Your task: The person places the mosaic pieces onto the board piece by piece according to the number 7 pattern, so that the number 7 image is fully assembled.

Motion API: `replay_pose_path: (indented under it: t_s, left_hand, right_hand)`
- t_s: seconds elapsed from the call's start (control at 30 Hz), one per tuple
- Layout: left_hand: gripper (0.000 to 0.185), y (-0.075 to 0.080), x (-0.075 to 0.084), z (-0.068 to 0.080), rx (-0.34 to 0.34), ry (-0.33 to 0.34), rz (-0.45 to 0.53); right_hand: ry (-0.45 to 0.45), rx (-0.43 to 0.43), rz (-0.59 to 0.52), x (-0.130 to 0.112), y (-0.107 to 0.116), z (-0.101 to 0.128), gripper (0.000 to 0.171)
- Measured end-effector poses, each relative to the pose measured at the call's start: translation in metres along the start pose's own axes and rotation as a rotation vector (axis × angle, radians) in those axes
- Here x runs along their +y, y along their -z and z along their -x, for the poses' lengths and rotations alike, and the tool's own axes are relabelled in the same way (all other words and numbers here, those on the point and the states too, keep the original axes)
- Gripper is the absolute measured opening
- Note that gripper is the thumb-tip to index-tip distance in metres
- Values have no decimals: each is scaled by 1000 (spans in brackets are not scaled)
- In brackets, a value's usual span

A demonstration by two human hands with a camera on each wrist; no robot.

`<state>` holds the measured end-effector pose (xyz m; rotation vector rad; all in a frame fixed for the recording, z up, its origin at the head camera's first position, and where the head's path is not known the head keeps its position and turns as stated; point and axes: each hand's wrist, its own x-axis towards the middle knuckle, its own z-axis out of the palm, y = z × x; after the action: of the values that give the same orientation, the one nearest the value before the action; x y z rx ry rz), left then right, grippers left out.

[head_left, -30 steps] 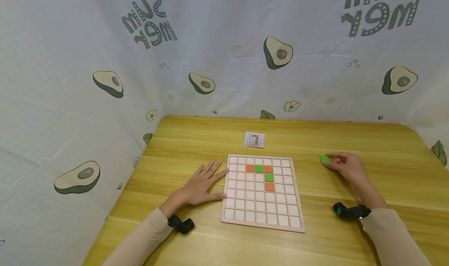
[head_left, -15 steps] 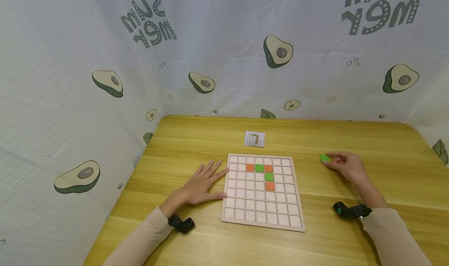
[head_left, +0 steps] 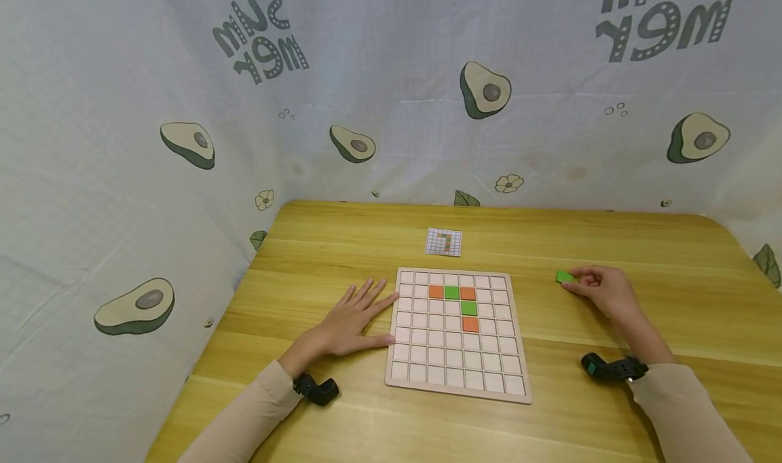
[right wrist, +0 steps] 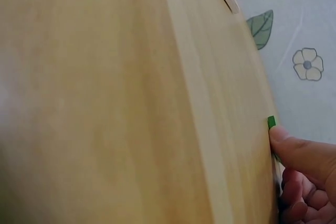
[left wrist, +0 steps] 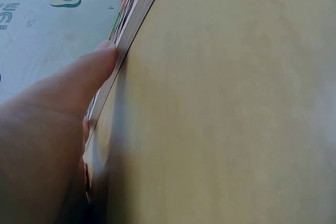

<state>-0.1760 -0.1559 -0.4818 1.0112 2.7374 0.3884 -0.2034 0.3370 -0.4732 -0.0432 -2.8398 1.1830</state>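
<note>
Noted right hand [head_left: 601,292] pinching green tile [head_left: 565,277] right of centre on table [head_left: 342,246], left hand [head_left: 351,324] flat, fingers straight, against grid board [head_left: 455,388]; loose pinch risked dropping tile.

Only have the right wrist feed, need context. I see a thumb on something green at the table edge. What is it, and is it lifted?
Observer: A green tile, flat on the table, right of the board. The right hand touches its near edge with its fingers.
Operator: Anything on the board?
Observer: Five tiles: orange, green, orange in a row, then green and orange going down.
Operator: Left hand?
Observer: The left hand lies flat on the table, fingers against the board's left edge.
</note>
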Motion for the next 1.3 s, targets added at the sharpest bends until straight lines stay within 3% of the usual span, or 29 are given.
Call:
replay_pose_path:
  t_s: [0.57, 0.93, 1.3]
  left_hand:
    - [83, 2, 1, 0, -8, -3, 19]
    - [83, 2, 0, 0, -9, 6, 15]
    - [83, 3, 2, 2, -5, -8, 22]
  right_hand:
    - [37, 33, 0, -2, 9, 10, 47]
    - [70, 25, 12, -32, 16, 24, 44]
    - [163, 8, -36, -58, 0, 43, 32]
